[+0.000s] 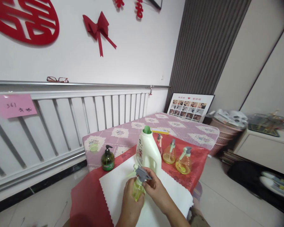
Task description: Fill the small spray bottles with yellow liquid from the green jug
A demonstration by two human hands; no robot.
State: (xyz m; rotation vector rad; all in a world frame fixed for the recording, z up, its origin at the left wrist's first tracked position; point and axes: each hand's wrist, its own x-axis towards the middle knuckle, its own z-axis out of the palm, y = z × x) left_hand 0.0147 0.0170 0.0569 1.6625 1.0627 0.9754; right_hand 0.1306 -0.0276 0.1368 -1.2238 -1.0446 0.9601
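My left hand [130, 200] is wrapped round the body of a small yellow-green spray bottle [136, 189] over a white cloth [119, 189]. My right hand [156, 187] grips the bottle's grey trigger head [142, 174] from the right. Just behind stands a tall white jug [148, 151] with a green funnel [146, 129] in its neck. Two more spray bottles holding yellow liquid [169, 153] [184, 160] stand to the right on the red cloth [90, 195], and a third, smaller one [159, 142] peeks out behind the jug.
A dark green pump bottle [107, 158] stands at the left of the table, with a small green cap [93, 147] behind it. A yellow flat object [159, 130] lies farther back. A white radiator [68, 119] runs along the wall; baskets [223, 132] and a photo frame [190, 107] stand at right.
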